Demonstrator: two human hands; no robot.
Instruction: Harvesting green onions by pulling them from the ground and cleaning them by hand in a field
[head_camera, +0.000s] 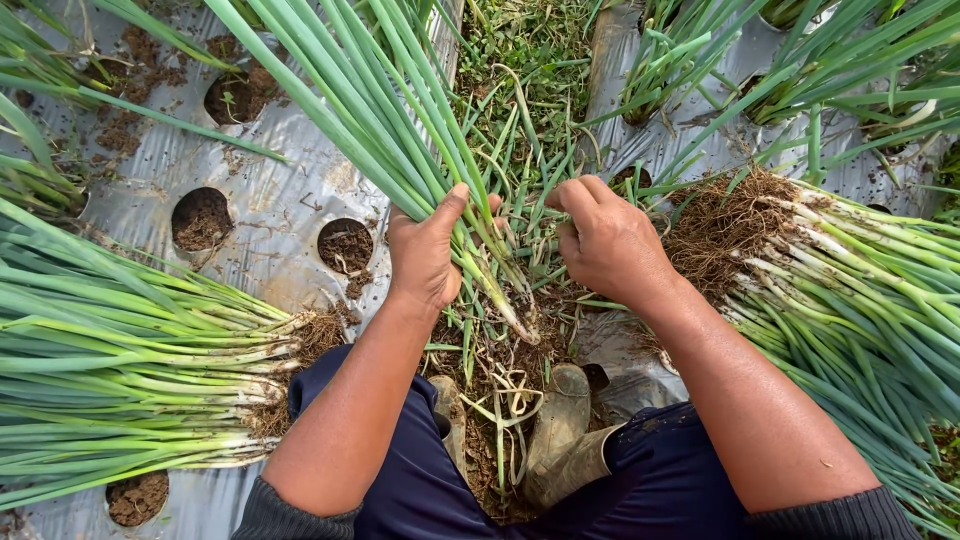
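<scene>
Your left hand (425, 250) is clamped around a bunch of green onions (400, 130), long smooth tubular leaves held between your knees, while your right hand (608, 245) pinches at its pale, soil-crusted base. Cleaned stalks (130, 380) lie left on crinkled, perforated silver mulch film (270, 200); a pile with matted fibrous roots (850, 290) lies right.
</scene>
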